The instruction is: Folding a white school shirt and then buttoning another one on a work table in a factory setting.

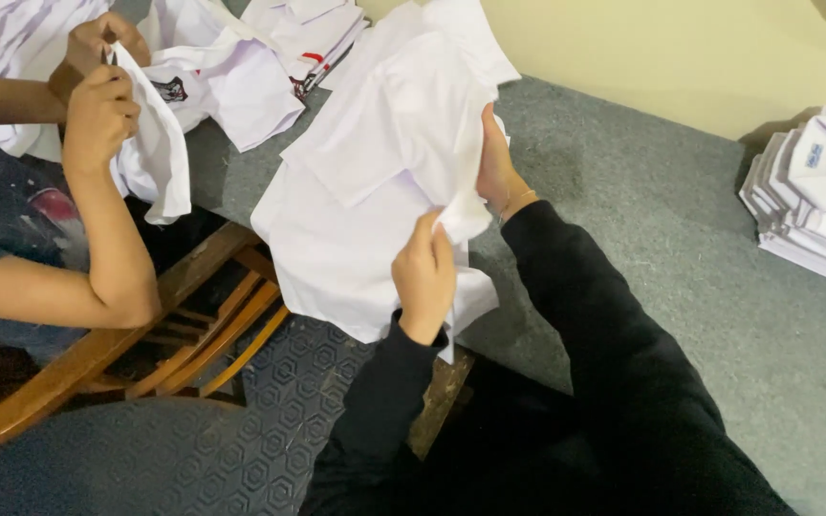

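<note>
Over the edge of the grey table (623, 239), I hold a white shirt (375, 191) up with both hands. My left hand (424, 277) pinches a fold of its fabric near the lower middle, and my right hand (497, 167) grips the cloth higher up from behind. Beside me on the left, another person's hands (97, 105) work on a second white garment (160, 158). A stack of folded white shirts (815, 201) sits at the far right.

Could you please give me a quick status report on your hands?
Left hand and right hand both gripping white shirt. Shirt on grey table. Co-worker's hands busy alongside, clear of mine.
</note>
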